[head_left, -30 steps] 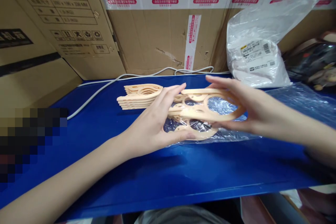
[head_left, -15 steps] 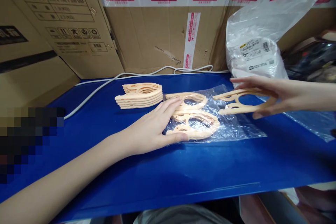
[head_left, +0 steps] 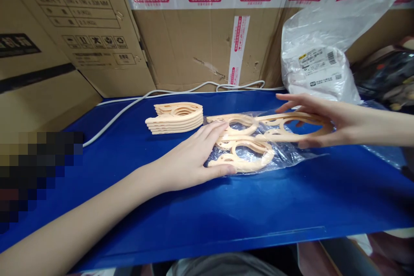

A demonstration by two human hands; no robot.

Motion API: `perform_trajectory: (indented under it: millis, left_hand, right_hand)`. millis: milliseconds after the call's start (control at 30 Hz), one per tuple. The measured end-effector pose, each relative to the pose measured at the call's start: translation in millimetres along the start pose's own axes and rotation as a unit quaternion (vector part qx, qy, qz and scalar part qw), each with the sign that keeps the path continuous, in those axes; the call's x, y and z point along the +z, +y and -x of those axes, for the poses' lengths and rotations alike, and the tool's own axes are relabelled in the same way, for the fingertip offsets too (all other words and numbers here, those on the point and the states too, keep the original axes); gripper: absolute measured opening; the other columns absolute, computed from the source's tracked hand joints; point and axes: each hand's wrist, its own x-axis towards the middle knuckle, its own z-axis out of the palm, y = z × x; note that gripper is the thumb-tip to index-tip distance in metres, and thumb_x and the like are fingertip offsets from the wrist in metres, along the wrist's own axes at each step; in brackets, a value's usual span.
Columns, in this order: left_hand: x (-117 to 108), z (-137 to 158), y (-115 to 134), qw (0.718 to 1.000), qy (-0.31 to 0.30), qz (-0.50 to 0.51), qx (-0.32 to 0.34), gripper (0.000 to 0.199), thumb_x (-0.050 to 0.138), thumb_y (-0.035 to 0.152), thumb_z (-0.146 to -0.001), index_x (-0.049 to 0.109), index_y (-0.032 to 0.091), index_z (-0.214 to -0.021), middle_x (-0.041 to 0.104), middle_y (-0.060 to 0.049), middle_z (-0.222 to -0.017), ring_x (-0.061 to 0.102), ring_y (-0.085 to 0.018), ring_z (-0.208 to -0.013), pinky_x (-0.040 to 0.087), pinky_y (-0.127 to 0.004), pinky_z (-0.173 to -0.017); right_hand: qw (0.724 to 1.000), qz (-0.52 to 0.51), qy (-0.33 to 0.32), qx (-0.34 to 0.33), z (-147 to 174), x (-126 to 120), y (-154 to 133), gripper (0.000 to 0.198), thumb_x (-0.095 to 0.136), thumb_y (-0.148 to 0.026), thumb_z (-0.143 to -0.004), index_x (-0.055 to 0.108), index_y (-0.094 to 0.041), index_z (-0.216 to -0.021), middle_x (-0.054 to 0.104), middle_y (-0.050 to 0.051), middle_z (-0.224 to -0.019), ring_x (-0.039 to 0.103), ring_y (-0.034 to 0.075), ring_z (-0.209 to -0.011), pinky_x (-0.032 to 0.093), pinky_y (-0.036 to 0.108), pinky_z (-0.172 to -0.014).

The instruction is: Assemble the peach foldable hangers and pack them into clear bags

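Note:
A clear plastic bag [head_left: 287, 155] lies on the blue table with beige folding hangers [head_left: 255, 164] inside it, two side by side. My left hand [head_left: 194, 153] rests on the bag's left end, fingers and thumb spread flat over the hangers. My right hand [head_left: 320, 118] grips another folded beige hanger [head_left: 287, 137] by its rounded end, thumb on the near side. That hanger's narrow tips overlap the bag's right part; whether they are inside its opening is hard to tell. A neat stack of several beige folding hangers [head_left: 176, 120] sits beyond my left wrist.
Cardboard boxes [head_left: 181, 47] stand along the back and left of the blue table [head_left: 200, 220]. A white cable [head_left: 113, 125] runs along the rear edge. A white plastic package [head_left: 320, 69] with labels stands at the back right, and another clear plastic sheet [head_left: 381, 157] lies at the right.
My right hand has moved left with the hanger, bringing its tips over the bag and against the bagged hangers. My left hand stays on the bag.

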Motion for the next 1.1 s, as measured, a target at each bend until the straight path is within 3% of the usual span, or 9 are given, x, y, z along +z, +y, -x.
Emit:
perform_trajectory:
  millis: [200, 467, 600, 700, 833, 1100]
  left_hand:
    - [0.6, 0.1, -0.8, 1.0, -0.01, -0.009, -0.007, 0.092, 0.048, 0.069, -0.087, 0.019, 0.012, -0.153, 0.019, -0.014, -0.161, 0.02, -0.03, -0.147, 0.021, -0.049, -0.121]
    - [0.9, 2.1, -1.0, 1.0, -0.005, -0.014, 0.001, 0.089, 0.049, 0.067, -0.088, 0.021, 0.012, -0.152, 0.021, -0.015, -0.16, 0.022, -0.03, -0.147, 0.024, -0.05, -0.12]
    - [0.7, 0.5, -1.1, 1.0, -0.003, -0.015, 0.014, 0.086, 0.049, 0.066, -0.089, 0.021, 0.014, -0.152, 0.023, -0.015, -0.16, 0.023, -0.029, -0.146, 0.024, -0.051, -0.119]
    - [1.0, -0.1, -1.4, 1.0, -0.005, -0.016, 0.012, 0.087, 0.05, 0.065, -0.089, 0.021, 0.014, -0.152, 0.022, -0.015, -0.16, 0.023, -0.029, -0.146, 0.025, -0.051, -0.119]
    - [2.2, 0.0, -1.4, 1.0, -0.008, -0.016, 0.008, 0.087, 0.049, 0.066, -0.089, 0.021, 0.013, -0.152, 0.022, -0.015, -0.16, 0.021, -0.029, -0.147, 0.023, -0.051, -0.119]
    - [2.4, -0.2, -2.2, 1.0, -0.007, -0.019, -0.006, 0.089, 0.049, 0.066, -0.089, 0.019, 0.014, -0.153, 0.021, -0.013, -0.161, 0.021, -0.027, -0.147, 0.021, -0.049, -0.121]
  right_hand:
    - [0.996, -0.032, -0.023, 0.077, 10.3, -16.4, 16.3, 0.064, 0.074, -0.042, -0.078, 0.046, -0.037, -0.135, 0.046, 0.008, -0.148, 0.051, 0.033, -0.129, 0.06, 0.026, -0.083]
    - [1.0, 0.028, 0.0, 0.013, 5.8, -18.0, 15.7, 0.068, 0.075, -0.043, -0.076, 0.045, -0.04, -0.137, 0.047, 0.002, -0.146, 0.052, 0.03, -0.128, 0.061, 0.027, -0.085]
    - [0.995, 0.104, 0.001, 0.0, 10.2, -26.3, 25.1, 0.07, 0.075, -0.044, -0.077, 0.044, -0.045, -0.139, 0.048, -0.001, -0.146, 0.053, 0.028, -0.128, 0.059, 0.027, -0.09]
    - [0.996, 0.091, 0.004, 0.008, 11.9, -29.1, 29.4, 0.07, 0.075, -0.043, -0.077, 0.044, -0.045, -0.139, 0.051, -0.001, -0.144, 0.053, 0.029, -0.128, 0.059, 0.028, -0.091]
    - [1.0, 0.014, -0.015, -0.002, 6.1, -18.8, 20.9, 0.066, 0.076, -0.04, -0.077, 0.047, -0.044, -0.136, 0.052, 0.001, -0.142, 0.054, 0.029, -0.127, 0.061, 0.026, -0.084]
    - [0.995, -0.052, -0.016, -0.081, -15.8, 18.7, 0.8, 0.065, 0.074, -0.035, -0.08, 0.043, -0.041, -0.137, 0.046, -0.001, -0.146, 0.044, 0.026, -0.135, 0.058, 0.022, -0.087]
